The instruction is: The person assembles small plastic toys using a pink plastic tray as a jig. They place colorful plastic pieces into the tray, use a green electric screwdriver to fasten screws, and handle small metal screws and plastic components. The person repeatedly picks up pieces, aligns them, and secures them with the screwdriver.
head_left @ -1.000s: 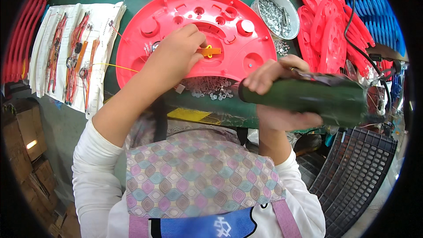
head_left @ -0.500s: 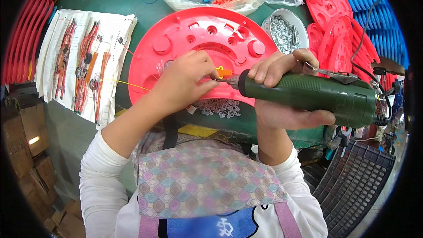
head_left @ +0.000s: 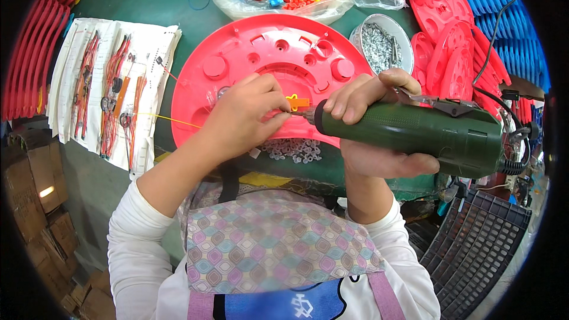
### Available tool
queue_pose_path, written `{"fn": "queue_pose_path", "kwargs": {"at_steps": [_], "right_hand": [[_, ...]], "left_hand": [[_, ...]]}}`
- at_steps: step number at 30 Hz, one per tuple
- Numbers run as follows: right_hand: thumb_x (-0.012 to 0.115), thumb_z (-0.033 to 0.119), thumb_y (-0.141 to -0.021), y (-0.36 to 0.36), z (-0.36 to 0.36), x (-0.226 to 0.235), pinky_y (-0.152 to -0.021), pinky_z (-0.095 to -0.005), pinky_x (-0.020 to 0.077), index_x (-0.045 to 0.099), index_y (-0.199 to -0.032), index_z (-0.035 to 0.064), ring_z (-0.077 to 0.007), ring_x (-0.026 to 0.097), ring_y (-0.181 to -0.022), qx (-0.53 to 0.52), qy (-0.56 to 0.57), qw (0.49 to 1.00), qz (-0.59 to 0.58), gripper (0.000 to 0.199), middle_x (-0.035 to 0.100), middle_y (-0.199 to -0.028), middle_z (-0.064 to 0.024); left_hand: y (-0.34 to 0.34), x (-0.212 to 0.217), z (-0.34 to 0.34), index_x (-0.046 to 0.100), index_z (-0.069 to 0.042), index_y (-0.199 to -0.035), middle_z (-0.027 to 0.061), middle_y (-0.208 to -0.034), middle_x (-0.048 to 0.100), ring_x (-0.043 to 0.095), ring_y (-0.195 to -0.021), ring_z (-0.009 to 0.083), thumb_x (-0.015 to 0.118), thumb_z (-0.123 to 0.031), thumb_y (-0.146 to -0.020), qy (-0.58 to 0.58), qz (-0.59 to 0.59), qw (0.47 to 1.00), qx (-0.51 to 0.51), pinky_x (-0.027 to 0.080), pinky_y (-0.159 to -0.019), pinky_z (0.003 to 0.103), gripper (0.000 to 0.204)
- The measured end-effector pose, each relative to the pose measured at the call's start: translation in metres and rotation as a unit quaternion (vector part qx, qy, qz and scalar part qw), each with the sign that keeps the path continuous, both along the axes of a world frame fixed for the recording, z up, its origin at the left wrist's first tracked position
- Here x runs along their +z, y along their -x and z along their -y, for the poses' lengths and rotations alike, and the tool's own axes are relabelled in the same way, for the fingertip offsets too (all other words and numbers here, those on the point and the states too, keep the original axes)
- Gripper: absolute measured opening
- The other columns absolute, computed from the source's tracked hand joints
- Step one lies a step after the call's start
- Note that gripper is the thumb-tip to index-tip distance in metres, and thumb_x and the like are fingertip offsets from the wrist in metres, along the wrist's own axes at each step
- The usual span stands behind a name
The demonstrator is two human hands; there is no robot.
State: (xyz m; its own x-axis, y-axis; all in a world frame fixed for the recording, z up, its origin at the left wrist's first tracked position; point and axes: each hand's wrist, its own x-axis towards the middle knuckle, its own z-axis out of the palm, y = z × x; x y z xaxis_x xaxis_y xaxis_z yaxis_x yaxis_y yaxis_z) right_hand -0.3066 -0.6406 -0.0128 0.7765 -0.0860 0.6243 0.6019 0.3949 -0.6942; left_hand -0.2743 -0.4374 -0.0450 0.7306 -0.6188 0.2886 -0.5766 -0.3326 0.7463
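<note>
1) On the green bench (head_left: pixel 142 0), just beyond the person, a red shell (head_left: pixel 237 47) lies with its posts and wells facing up
2) Near its middle sit an orange strip (head_left: pixel 301 104) and a yellow star-shaped piece (head_left: pixel 292 99); I'd judge these placed, though I can't see whether they are fastened
3) Left hand (head_left: pixel 250 111): thumb and fingertips drawn together at the driver's tip; what they pinch, if anything, is hidden from me
4) Right hand (head_left: pixel 364 98): wrapped firmly around a green electric screwdriver (head_left: pixel 415 136), its nose pointing at those fingertips
5) So the fastening looks under way, not finished, to my eye
6) A yellow wire (head_left: pixel 178 121) runs from the white paper (head_left: pixel 163 41) onto the shell, so the wiring seems partly laid
7) More wired parts (head_left: pixel 106 121) lie waiting on that paper, and plenty of screws (head_left: pixel 377 44) remain in their bowl (head_left: pixel 408 53): much, I'd guess, is left for other shells
</note>
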Motion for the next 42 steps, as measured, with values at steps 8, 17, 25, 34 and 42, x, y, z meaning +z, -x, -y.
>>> {"fn": "queue_pose_path", "kwargs": {"at_steps": [8, 17, 25, 34, 42], "right_hand": [[0.046, 0.097, -0.077, 0.001, -0.003, -0.001, -0.066, -0.0413, 0.0556, 0.048, -0.138, -0.001, -0.0237, 0.06, -0.069, -0.005, 0.002, 1.0, -0.009, 0.116, 0.06, -0.076, -0.0099], [0.046, 0.097, -0.078, 0.0, -0.007, -0.001, -0.066, -0.0414, 0.0554, 0.048, -0.138, -0.0006, -0.0232, 0.059, -0.068, -0.007, -0.005, 1.0, -0.012, 0.115, 0.059, -0.075, -0.0098], [0.045, 0.096, -0.08, -0.002, -0.009, 0.0, -0.067, -0.0417, 0.0556, 0.047, -0.139, -0.0013, -0.0237, 0.06, -0.068, -0.003, -0.002, 1.0, -0.006, 0.113, 0.06, -0.076, -0.0106], [0.045, 0.097, -0.079, -0.002, -0.009, 0.002, -0.067, -0.0412, 0.0567, 0.046, -0.139, -0.0018, -0.0246, 0.061, -0.069, -0.007, 0.022, 1.0, 0.013, 0.116, 0.061, -0.078, -0.0115], [0.049, 0.097, -0.075, 0.006, -0.018, 0.017, -0.068, -0.0414, 0.0567, 0.046, -0.14, -0.0005, -0.0244, 0.06, -0.069, -0.013, 0.03, 0.999, -0.02, 0.118, 0.061, -0.078, -0.0113]], "left_hand": [[0.002, 0.001, 0.002, 0.068, -0.006, -0.09, 0.0066, -0.092, 0.063, 0.064, -0.088, 0.0277, 0.081, -0.005, -0.078, -0.005, 0.017, 1.0, 0.003, 0.053, -0.076, 0.039, 0.017], [0.001, 0.0, 0.003, 0.066, -0.004, -0.09, 0.0092, -0.091, 0.063, 0.065, -0.088, 0.0289, 0.079, -0.001, -0.078, -0.004, 0.009, 1.0, 0.013, 0.054, -0.077, 0.04, 0.018], [-0.001, -0.004, 0.001, 0.067, -0.002, -0.09, 0.0102, -0.089, 0.065, 0.066, -0.089, 0.0286, 0.076, 0.002, -0.079, 0.02, -0.039, 0.999, 0.016, 0.054, -0.078, 0.039, 0.015], [0.0, 0.004, 0.0, 0.068, -0.002, -0.092, 0.0091, -0.097, 0.063, 0.066, -0.092, 0.027, 0.077, 0.002, -0.079, 0.038, -0.085, 0.996, 0.002, 0.054, -0.08, 0.037, 0.017], [0.001, 0.002, -0.001, 0.069, -0.001, -0.093, 0.0097, -0.097, 0.063, 0.066, -0.088, 0.028, 0.078, 0.0, -0.079, 0.014, -0.048, 0.999, 0.02, 0.055, -0.076, 0.036, 0.017]]}}
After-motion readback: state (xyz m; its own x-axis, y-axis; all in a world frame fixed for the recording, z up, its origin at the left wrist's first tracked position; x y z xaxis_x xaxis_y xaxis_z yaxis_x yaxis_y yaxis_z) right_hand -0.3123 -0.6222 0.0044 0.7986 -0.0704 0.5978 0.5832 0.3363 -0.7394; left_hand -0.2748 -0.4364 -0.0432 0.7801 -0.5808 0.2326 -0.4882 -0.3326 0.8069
